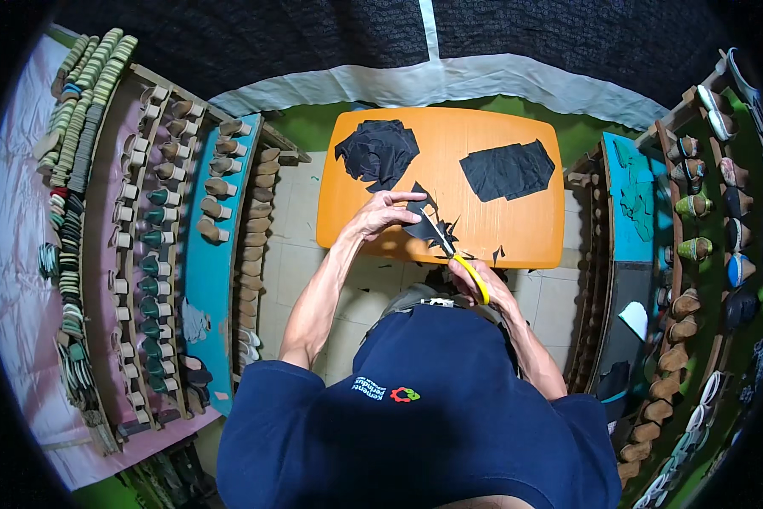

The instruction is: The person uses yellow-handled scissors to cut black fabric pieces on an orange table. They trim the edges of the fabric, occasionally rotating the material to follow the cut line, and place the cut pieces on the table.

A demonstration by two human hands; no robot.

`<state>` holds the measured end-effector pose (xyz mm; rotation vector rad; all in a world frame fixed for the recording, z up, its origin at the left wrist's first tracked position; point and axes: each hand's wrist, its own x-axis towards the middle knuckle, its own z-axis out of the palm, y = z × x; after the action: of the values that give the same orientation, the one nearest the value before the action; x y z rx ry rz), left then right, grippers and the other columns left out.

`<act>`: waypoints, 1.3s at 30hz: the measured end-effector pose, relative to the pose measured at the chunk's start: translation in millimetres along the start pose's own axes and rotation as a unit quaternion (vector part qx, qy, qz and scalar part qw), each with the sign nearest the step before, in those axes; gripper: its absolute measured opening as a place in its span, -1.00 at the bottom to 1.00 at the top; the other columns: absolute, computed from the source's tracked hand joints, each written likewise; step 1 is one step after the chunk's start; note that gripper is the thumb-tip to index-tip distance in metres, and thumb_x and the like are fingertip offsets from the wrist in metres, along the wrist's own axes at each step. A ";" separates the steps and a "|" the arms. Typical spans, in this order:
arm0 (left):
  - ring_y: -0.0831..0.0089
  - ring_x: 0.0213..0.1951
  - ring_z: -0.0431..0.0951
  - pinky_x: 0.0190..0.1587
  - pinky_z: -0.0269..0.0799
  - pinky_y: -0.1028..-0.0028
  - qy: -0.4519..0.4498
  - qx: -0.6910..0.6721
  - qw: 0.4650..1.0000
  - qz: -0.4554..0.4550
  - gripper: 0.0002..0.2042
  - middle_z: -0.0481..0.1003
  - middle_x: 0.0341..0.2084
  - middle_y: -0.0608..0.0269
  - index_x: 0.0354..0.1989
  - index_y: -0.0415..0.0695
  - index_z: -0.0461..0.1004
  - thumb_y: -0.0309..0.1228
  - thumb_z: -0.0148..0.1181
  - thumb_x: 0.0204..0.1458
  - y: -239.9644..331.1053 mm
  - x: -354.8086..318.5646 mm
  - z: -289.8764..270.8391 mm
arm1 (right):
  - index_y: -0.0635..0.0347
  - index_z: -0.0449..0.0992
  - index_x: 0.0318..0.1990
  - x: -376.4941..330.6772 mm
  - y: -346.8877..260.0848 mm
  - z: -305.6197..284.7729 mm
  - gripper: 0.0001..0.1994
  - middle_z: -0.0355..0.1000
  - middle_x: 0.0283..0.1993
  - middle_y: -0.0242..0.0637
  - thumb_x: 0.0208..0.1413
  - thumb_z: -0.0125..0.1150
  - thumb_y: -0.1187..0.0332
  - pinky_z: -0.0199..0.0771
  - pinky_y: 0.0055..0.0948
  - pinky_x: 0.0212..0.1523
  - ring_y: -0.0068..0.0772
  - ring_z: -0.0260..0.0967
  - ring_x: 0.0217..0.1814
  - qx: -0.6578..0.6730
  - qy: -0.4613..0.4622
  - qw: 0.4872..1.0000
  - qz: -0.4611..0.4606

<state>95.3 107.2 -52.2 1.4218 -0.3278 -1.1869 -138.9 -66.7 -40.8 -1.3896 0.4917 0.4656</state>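
Note:
Over the near edge of an orange table [449, 127], my left hand [385, 214] pinches a small piece of black fabric [417, 227] between thumb and fingers. My right hand [487, 287] grips yellow-handled scissors [469, 270], whose blades point up and left against the fabric piece. Small dark offcuts lie around the blades on the tabletop. Farther off to the left is a crumpled heap of black fabric [376, 153]. A flatter stack of black fabric pieces [508, 171] lies on the right half of the table.
Wooden racks of shoe lasts [156, 246] stand at the left, beside a blue board [203, 280]. On the right, another rack holds lasts and shoes [685, 314], with green material [634, 191] on a blue surface. A dark curtain [551, 34] hangs behind the table. Dark scraps litter the tiled floor.

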 end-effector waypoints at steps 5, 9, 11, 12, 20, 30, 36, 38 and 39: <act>0.70 -0.44 0.56 -0.48 0.34 0.72 -0.024 0.009 1.000 0.003 -0.46 0.65 -0.37 0.27 0.16 -0.16 0.51 -0.59 0.38 -0.10 -4.5 3.1 -5.8 | 0.08 0.36 -0.48 -0.3 -2.8 0.5 -0.49 0.15 -0.69 -0.57 0.25 0.12 -0.18 0.15 -0.58 -0.71 -0.69 0.11 -0.75 0.005 -0.022 1.000 0.001; 0.72 -0.51 0.52 -0.60 0.20 0.71 -0.021 0.002 1.000 -0.004 -0.46 0.64 -0.38 0.27 0.16 -0.09 0.52 -0.61 0.36 -0.10 -12.6 10.1 -9.2 | 0.07 0.33 -0.48 0.1 -4.4 -0.4 -0.50 0.14 -0.70 -0.56 0.26 0.11 -0.17 0.12 -0.57 -0.71 -0.68 0.08 -0.76 0.008 -0.031 0.999 0.001; 0.73 -0.54 0.50 -0.63 0.15 0.70 -0.018 -0.001 1.000 -0.009 -0.45 0.64 -0.38 0.28 0.17 -0.08 0.52 -0.62 0.36 -0.10 -13.9 10.6 -11.1 | 0.07 0.32 -0.47 1.5 -3.0 -0.7 -0.50 0.13 -0.70 -0.56 0.26 0.11 -0.17 0.12 -0.56 -0.71 -0.68 0.07 -0.76 0.007 -0.038 0.999 0.002; 0.73 -0.54 0.49 -0.63 0.15 0.70 -0.018 0.007 1.000 -0.013 -0.45 0.64 -0.38 0.29 0.17 -0.09 0.52 -0.62 0.35 -0.10 -17.1 13.0 -16.1 | 0.07 0.32 -0.47 2.1 -1.0 -1.3 -0.50 0.13 -0.70 -0.56 0.26 0.10 -0.18 0.12 -0.56 -0.71 -0.68 0.08 -0.75 0.009 -0.043 0.999 -0.001; 0.68 -0.41 0.55 -0.47 0.33 0.71 -0.045 -0.020 0.999 -0.010 -0.39 0.62 -0.26 0.24 0.23 -0.14 0.46 -0.66 0.33 -0.13 -12.1 8.7 -7.8 | 0.09 0.29 -0.46 7.2 8.5 -0.4 -0.47 0.10 -0.69 -0.53 0.27 0.06 -0.20 0.12 -0.55 -0.71 -0.66 0.07 -0.74 0.044 -0.055 0.998 -0.002; 0.55 -0.23 0.60 -0.05 0.49 0.58 -0.072 -0.009 0.996 -0.046 -0.34 0.58 -0.10 0.17 0.26 -0.17 0.42 -0.68 0.34 -0.16 -6.9 4.3 -6.7 | 0.08 0.29 -0.48 8.4 4.5 2.9 -0.47 0.13 -0.71 -0.52 0.28 0.04 -0.20 0.13 -0.54 -0.70 -0.65 0.07 -0.75 0.050 -0.058 0.997 -0.005; 0.57 -0.15 0.59 0.01 0.49 0.57 -0.081 -0.003 0.997 -0.020 -0.31 0.55 -0.08 0.20 0.29 -0.20 0.37 -0.67 0.36 -0.14 -5.2 3.8 -0.4 | 0.09 0.30 -0.48 10.3 8.2 0.7 -0.46 0.14 -0.70 -0.52 0.28 0.04 -0.21 0.15 -0.55 -0.69 -0.65 0.09 -0.74 0.039 -0.068 0.997 -0.008; 0.57 -0.15 0.58 0.02 0.48 0.56 -0.080 -0.001 0.997 -0.022 -0.31 0.55 -0.07 0.20 0.29 -0.20 0.37 -0.67 0.36 -0.14 -3.2 2.2 0.6 | 0.10 0.30 -0.48 10.3 7.8 1.1 -0.45 0.14 -0.70 -0.51 0.28 0.03 -0.22 0.15 -0.55 -0.68 -0.64 0.10 -0.73 0.038 -0.070 0.997 -0.008; 0.57 -0.16 0.58 0.02 0.48 0.57 -0.079 -0.005 0.997 -0.023 -0.31 0.55 -0.06 0.20 0.29 -0.20 0.37 -0.67 0.36 -0.14 -2.5 1.0 1.1 | 0.10 0.31 -0.48 9.0 6.9 1.7 -0.44 0.14 -0.70 -0.51 0.28 0.02 -0.23 0.16 -0.54 -0.68 -0.64 0.11 -0.73 0.035 -0.068 0.997 -0.010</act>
<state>93.8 106.4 -54.6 1.3362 -0.4007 -1.3406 -135.4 -63.9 -51.4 -1.2858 0.3791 0.5175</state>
